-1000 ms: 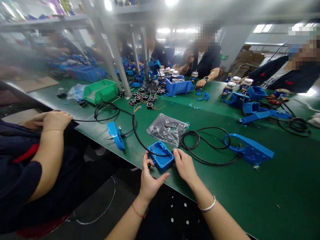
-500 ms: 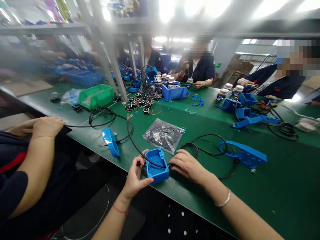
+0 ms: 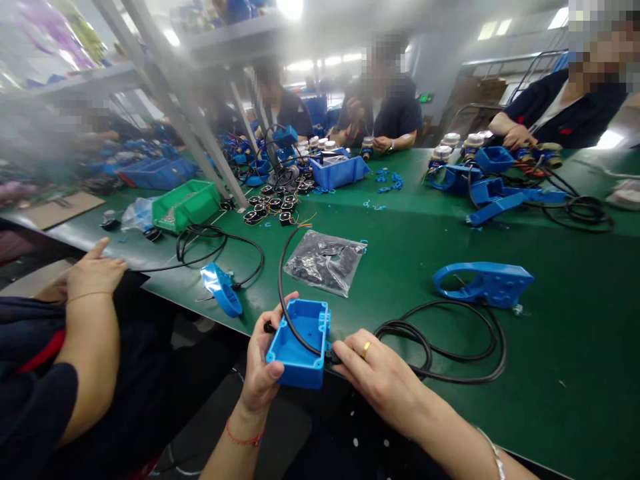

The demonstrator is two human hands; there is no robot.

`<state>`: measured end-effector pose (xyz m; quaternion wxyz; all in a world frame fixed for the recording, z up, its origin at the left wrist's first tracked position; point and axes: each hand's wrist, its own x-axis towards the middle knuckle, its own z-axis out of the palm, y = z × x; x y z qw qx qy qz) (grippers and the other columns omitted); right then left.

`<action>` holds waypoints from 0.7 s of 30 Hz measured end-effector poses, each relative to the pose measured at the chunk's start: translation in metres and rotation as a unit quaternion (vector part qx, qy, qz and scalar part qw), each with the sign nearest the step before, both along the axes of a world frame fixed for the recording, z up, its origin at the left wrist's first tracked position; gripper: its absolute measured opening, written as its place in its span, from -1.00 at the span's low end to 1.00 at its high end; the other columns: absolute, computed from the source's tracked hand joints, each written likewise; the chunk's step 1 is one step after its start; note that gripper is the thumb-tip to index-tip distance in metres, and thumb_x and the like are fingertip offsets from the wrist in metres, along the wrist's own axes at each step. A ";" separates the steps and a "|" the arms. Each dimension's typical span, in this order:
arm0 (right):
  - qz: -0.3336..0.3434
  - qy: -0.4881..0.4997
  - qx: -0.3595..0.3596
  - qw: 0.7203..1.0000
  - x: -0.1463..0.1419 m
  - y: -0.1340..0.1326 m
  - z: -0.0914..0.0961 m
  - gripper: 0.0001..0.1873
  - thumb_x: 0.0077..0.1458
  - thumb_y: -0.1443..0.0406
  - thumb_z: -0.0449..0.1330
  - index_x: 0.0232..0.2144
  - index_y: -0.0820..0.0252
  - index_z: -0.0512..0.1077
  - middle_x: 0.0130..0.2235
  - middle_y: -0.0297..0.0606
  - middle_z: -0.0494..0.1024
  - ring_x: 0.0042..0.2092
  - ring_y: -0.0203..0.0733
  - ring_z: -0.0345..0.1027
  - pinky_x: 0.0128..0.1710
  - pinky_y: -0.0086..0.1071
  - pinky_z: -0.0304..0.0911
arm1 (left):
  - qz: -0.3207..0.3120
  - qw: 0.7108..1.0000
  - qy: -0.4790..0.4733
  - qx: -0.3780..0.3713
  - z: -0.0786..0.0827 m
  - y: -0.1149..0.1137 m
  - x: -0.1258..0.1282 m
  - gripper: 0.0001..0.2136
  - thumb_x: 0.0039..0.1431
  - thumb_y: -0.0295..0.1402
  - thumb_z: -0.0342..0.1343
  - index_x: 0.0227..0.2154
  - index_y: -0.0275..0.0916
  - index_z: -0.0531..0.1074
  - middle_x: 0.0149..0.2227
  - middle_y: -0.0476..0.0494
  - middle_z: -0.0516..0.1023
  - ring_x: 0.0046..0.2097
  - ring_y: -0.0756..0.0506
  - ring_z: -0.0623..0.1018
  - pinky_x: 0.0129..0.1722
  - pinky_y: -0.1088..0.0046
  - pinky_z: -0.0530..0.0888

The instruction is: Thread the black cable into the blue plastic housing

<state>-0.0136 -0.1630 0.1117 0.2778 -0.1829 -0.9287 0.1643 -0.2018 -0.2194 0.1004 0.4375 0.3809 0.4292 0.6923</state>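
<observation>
In the head view, my left hand [image 3: 263,360] grips a blue plastic box [image 3: 301,375] by its left side, its open face tilted up toward me. A black cable [image 3: 283,280] passes through the box's right wall and rises out of the open face, its coloured wire ends above. Just outside that wall, my right hand [image 3: 377,373] pinches the cable at a black fitting, which the fingers partly hide. The rest of the cable lies coiled on the table to the right, beside a blue bracket with a ring [image 3: 493,280].
A clear bag of black parts [image 3: 325,261] lies beyond the box. Left of it are another blue ringed part [image 3: 220,288] and a green bin [image 3: 187,205]. Blue housings [image 3: 500,190] and a blue bin [image 3: 337,172] stand farther back. A co-worker's arm [image 3: 93,340] is at left.
The box has come closer to me and tilted, with more cable standing up out of it. My right hand has moved down and nearer, and the cable coil on the right has shifted.
</observation>
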 end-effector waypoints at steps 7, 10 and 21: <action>0.006 0.012 -0.016 1.000 -0.001 -0.005 0.002 -0.83 0.31 0.35 -0.07 -0.22 0.32 0.28 -0.36 -0.18 0.33 -0.35 -0.16 0.14 -0.40 -0.36 0.09 | -0.022 0.996 0.090 0.014 0.007 -0.002 -0.008 -0.46 -0.23 0.04 0.30 -0.31 -0.16 0.21 0.20 -0.37 0.21 0.18 -0.45 0.26 -0.03 0.06 0.42; 0.006 0.034 -0.040 0.999 -0.003 -0.006 -0.004 -0.78 0.32 0.32 -0.10 -0.22 0.33 0.29 -0.36 -0.16 0.35 -0.34 -0.15 0.15 -0.39 -0.35 0.11 | -0.013 0.988 0.150 0.032 0.015 -0.006 -0.008 -0.47 -0.23 0.01 0.33 -0.29 -0.14 0.22 0.23 -0.33 0.15 0.23 -0.43 0.17 -0.01 0.07 0.42; 0.021 -0.002 -0.234 0.972 0.011 -0.009 -0.017 -0.81 0.31 0.27 -0.08 -0.23 0.20 0.30 -0.35 -0.23 0.44 -0.31 -0.16 0.31 -0.32 -0.36 0.18 | -0.130 0.966 0.221 0.032 0.019 0.001 -0.010 -0.42 -0.29 -0.04 0.38 -0.29 -0.16 0.19 0.26 -0.42 0.03 0.23 -0.44 0.16 0.10 0.01 0.29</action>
